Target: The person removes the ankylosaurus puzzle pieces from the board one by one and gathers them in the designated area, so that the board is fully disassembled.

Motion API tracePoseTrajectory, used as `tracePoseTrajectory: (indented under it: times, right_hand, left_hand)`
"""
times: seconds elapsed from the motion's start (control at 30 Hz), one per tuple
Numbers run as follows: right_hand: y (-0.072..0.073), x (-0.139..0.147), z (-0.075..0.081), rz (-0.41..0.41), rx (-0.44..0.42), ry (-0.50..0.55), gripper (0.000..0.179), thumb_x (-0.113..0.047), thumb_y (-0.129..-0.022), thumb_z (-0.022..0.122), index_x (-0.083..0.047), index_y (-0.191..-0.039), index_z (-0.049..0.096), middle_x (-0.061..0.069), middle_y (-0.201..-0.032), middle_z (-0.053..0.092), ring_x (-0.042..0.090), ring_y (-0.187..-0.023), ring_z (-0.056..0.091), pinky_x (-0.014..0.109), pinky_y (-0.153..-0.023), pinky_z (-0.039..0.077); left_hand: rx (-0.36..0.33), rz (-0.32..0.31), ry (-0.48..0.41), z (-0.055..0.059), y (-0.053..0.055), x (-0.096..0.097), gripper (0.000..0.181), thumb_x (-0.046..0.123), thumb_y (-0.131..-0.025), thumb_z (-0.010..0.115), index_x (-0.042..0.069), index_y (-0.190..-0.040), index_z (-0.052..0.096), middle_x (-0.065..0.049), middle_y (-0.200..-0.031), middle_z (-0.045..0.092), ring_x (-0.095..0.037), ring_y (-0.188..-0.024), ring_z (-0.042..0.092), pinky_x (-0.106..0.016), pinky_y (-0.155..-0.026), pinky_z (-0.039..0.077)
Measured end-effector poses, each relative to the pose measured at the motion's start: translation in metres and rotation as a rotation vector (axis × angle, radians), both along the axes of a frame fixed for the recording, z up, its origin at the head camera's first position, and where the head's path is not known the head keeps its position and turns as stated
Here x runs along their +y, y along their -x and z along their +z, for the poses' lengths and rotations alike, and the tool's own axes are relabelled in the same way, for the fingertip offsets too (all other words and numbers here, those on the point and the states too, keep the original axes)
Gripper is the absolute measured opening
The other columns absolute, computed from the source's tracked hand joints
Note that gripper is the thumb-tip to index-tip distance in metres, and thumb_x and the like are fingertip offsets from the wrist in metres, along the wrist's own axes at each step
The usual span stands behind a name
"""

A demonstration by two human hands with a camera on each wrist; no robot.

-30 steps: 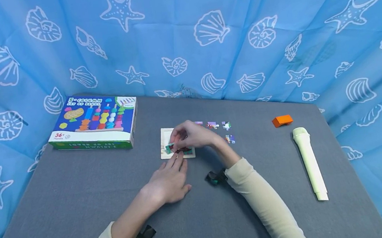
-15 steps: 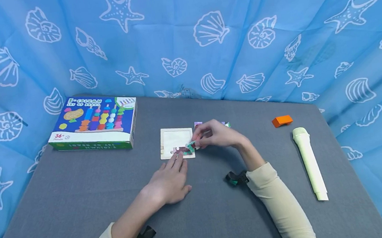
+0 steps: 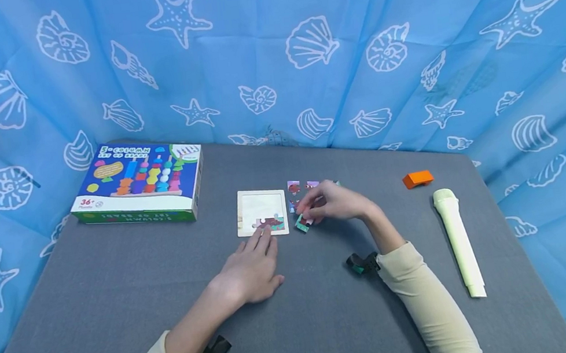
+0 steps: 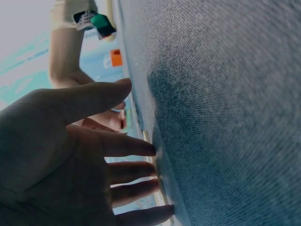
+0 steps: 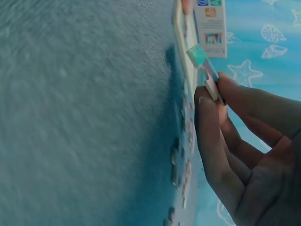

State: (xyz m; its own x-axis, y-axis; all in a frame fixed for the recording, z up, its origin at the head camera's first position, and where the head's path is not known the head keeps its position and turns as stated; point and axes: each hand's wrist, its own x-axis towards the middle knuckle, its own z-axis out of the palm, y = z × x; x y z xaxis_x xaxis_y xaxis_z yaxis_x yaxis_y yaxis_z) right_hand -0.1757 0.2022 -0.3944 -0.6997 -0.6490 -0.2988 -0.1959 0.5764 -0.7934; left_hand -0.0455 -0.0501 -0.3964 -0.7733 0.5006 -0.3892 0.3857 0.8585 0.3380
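Note:
My right hand pinches a teal and dark red jigsaw piece between thumb and fingertips, just right of the puzzle tray. The right wrist view shows the same jigsaw piece tilted and lifted off the cloth. My left hand lies with straight fingers, its fingertips at the near edge of the square wooden puzzle tray. Joined jigsaw pieces sit in the tray's lower right corner. In the left wrist view the fingers reach to the tray's edge.
Several loose jigsaw pieces lie right of the tray, partly behind the right hand. A boxed bead set stands at the back left. An orange block and a pale green toy microphone lie at the right. A shell-patterned curtain hangs behind.
My right hand has moved right from over the tray, carrying the teal and dark red jigsaw piece out past the tray's right edge. The left hand has stayed in place.

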Motion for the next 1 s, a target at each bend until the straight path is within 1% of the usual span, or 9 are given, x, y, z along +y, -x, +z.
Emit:
tracePoseTrajectory:
  times: [0.1, 0.27, 0.37, 0.5, 0.57, 0.7, 0.83, 1.0]
  right_hand:
    - [0.000, -0.005, -0.004, 0.046, -0.006, -0.017, 0.016, -0.001, -0.103, 0.069, 0.004, -0.115, 0.079, 0.018, -0.107, 0.081, 0.016, -0.087, 0.075, 0.033, -0.079, 0.069]
    - [-0.001, -0.013, -0.010, 0.121, 0.008, -0.033, 0.016, 0.003, -0.102, 0.068, 0.004, -0.111, 0.081, 0.017, -0.100, 0.082, 0.012, -0.084, 0.074, 0.030, -0.076, 0.067]
    - [-0.002, -0.015, -0.009, 0.160, 0.028, -0.035, 0.016, 0.005, -0.100, 0.069, 0.003, -0.110, 0.082, 0.015, -0.097, 0.082, 0.011, -0.082, 0.074, 0.027, -0.074, 0.065]
    - [-0.003, -0.017, -0.008, 0.198, 0.064, -0.041, 0.018, 0.004, -0.099, 0.072, 0.000, -0.112, 0.083, 0.012, -0.097, 0.083, 0.009, -0.081, 0.073, 0.024, -0.073, 0.063]
    - [-0.003, -0.017, -0.009, 0.204, 0.082, -0.036, 0.019, 0.004, -0.099, 0.072, 0.000, -0.114, 0.082, 0.012, -0.097, 0.083, 0.011, -0.083, 0.073, 0.023, -0.075, 0.063]
    - [-0.003, -0.017, -0.010, 0.188, 0.106, -0.030, 0.022, 0.003, -0.099, 0.073, 0.000, -0.119, 0.081, 0.012, -0.099, 0.082, 0.012, -0.087, 0.073, 0.023, -0.078, 0.061]
    - [-0.003, -0.016, -0.009, 0.159, 0.089, -0.035, 0.023, 0.002, -0.098, 0.075, 0.001, -0.121, 0.080, 0.011, -0.101, 0.082, 0.011, -0.089, 0.072, 0.023, -0.081, 0.061]
    - [-0.004, -0.017, -0.008, 0.146, 0.068, -0.033, 0.025, 0.002, -0.097, 0.077, 0.000, -0.121, 0.079, 0.012, -0.102, 0.082, 0.015, -0.093, 0.074, 0.027, -0.085, 0.063]
  left_hand:
    - [0.002, 0.000, -0.005, 0.000, 0.000, 0.000, 0.079, 0.043, -0.109, 0.064, 0.001, -0.169, 0.034, -0.018, -0.184, 0.013, -0.036, -0.172, 0.012, -0.058, -0.136, 0.030]
    - [0.003, -0.005, -0.004, 0.000, -0.001, 0.000, 0.079, 0.044, -0.109, 0.063, 0.001, -0.169, 0.034, -0.018, -0.184, 0.013, -0.035, -0.172, 0.012, -0.057, -0.136, 0.030]
    - [0.004, -0.011, -0.003, 0.001, -0.001, -0.001, 0.078, 0.044, -0.110, 0.063, 0.001, -0.169, 0.034, -0.017, -0.184, 0.014, -0.035, -0.172, 0.012, -0.057, -0.136, 0.030]
    - [0.006, -0.018, -0.013, 0.001, 0.000, -0.003, 0.077, 0.042, -0.110, 0.063, 0.001, -0.168, 0.036, -0.018, -0.184, 0.015, -0.036, -0.172, 0.014, -0.057, -0.136, 0.031]
    - [0.008, -0.019, -0.019, 0.001, 0.001, -0.004, 0.076, 0.042, -0.110, 0.063, 0.000, -0.168, 0.037, -0.018, -0.183, 0.016, -0.036, -0.172, 0.015, -0.058, -0.135, 0.031]
    - [0.012, -0.022, -0.016, 0.001, 0.003, -0.005, 0.075, 0.042, -0.110, 0.063, 0.000, -0.167, 0.037, -0.018, -0.183, 0.017, -0.036, -0.172, 0.016, -0.058, -0.135, 0.032]
    - [0.016, -0.027, -0.006, 0.001, 0.003, -0.005, 0.075, 0.043, -0.110, 0.063, 0.001, -0.167, 0.038, -0.018, -0.183, 0.017, -0.036, -0.172, 0.016, -0.058, -0.135, 0.033]
    - [0.026, -0.032, 0.004, 0.001, 0.004, -0.004, 0.075, 0.043, -0.110, 0.062, 0.000, -0.167, 0.038, -0.018, -0.183, 0.018, -0.036, -0.171, 0.017, -0.057, -0.135, 0.033]
